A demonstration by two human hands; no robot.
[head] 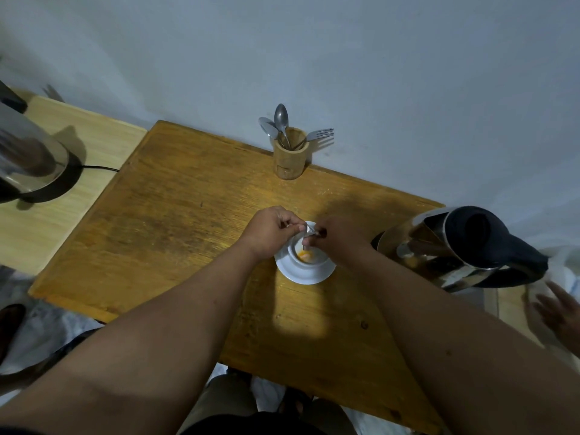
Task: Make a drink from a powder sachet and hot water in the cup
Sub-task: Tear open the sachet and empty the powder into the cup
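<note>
A white cup (296, 250) stands on a white saucer (303, 273) in the middle of the wooden table (175, 221). Orange powder (306, 255) lies in the cup's bottom. Directly above the cup, my left hand (270, 230) and my right hand (337, 238) both pinch a small silvery sachet (309, 231), one on each side. The sachet is tilted over the cup's opening. My right hand covers the cup's right rim. A steel kettle with a black lid and handle (455, 249) stands just right of my right hand.
A wooden holder (290, 157) with spoons and a fork stands by the wall at the table's far edge. A second steel kettle on a black base (29, 161) sits on a lighter side table at the left. Another person's hand (561, 312) shows at the right edge.
</note>
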